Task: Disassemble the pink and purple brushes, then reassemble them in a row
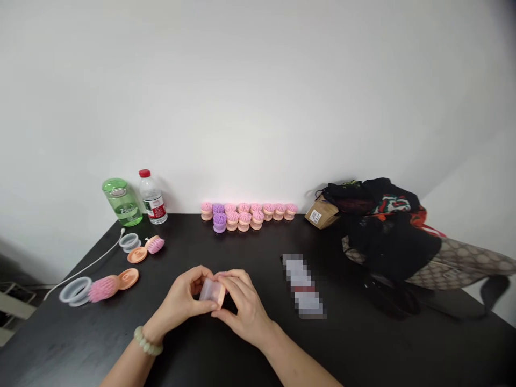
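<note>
Near the middle front of the table, my left hand (pixel 186 295) is closed around a small translucent cup (pixel 208 291), thumb along its lower side. My right hand (pixel 242 303) grips the cup's peach-coloured rim (pixel 221 296) from the other side. A bit of pink shows by the right fingertips; what it belongs to is mostly hidden. To the left lie a pink bristle brush head (pixel 104 288), a peach disc (pixel 129 278) and a translucent ring (pixel 76 291). Behind them are a smaller pink brush head (pixel 155 244), another peach disc (pixel 137 255) and a translucent ring-shaped piece (pixel 129 242).
Several pink brushes (pixel 244 220) and two purple ones (pixel 220 222) stand against the wall. A green bottle (pixel 124 204), a water bottle (pixel 153 199) and a white cable (pixel 92 264) are left. Right: a blurred-out object (pixel 303 287), brown packet (pixel 322 212), patterned bag (pixel 451 258), dark clothing (pixel 374 204).
</note>
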Available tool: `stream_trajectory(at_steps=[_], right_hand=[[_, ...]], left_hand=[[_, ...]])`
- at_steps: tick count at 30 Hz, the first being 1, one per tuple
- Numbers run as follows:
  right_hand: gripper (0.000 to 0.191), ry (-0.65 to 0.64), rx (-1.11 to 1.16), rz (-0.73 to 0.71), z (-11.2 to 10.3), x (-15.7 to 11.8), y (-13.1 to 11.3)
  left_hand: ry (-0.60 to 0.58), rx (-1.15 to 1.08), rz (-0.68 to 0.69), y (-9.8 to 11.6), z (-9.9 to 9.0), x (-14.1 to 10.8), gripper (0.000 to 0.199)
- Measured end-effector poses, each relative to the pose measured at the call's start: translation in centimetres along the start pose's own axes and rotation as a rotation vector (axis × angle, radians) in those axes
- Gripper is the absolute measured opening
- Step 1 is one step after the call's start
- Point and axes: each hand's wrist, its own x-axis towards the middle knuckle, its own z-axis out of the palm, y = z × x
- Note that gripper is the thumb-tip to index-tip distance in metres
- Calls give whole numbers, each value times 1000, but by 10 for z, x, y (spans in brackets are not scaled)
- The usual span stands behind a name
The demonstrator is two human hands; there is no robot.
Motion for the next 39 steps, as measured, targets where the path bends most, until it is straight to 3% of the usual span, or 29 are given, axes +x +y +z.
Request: stream_trajectory(at_steps=[8, 13, 15, 18, 21, 24, 28, 33, 36, 39], right_hand=[[28, 70, -120, -154, -4, 6, -12], [36, 163, -230, -267, -8, 6, -16], [42, 171, -176, -204, -9, 5, -13], [40, 201, -31, 109, -9, 1, -1], [36, 209, 52, 472, -9, -2, 22], [38, 126, 105, 586, -10, -4, 45], [33, -40, 139, 624, -15, -6, 56], [31, -175, 85, 624, -15, -7, 48], [41, -215, 57, 613, -8, -9, 45], [54, -241, 44, 596, 2, -13, 45]], left_hand=[[-46, -125, -210, -9, 3, 4, 46], [-25, -290, -369, -11, 0, 3, 61], [10, -355, -364, -11, -5, 4, 63], [151, -345, -285, -8, -12, 5, 54], [233, -146, -177, -3, -18, 5, 40], [250, 181, -87, -2, -21, 3, 28], [193, 486, -33, -9, -22, 2, 31], [100, 624, 85, -21, -7, 1, 62], [130, 794, 188, -21, 7, 0, 74], [186, 1017, 256, -16, 20, -1, 72]])
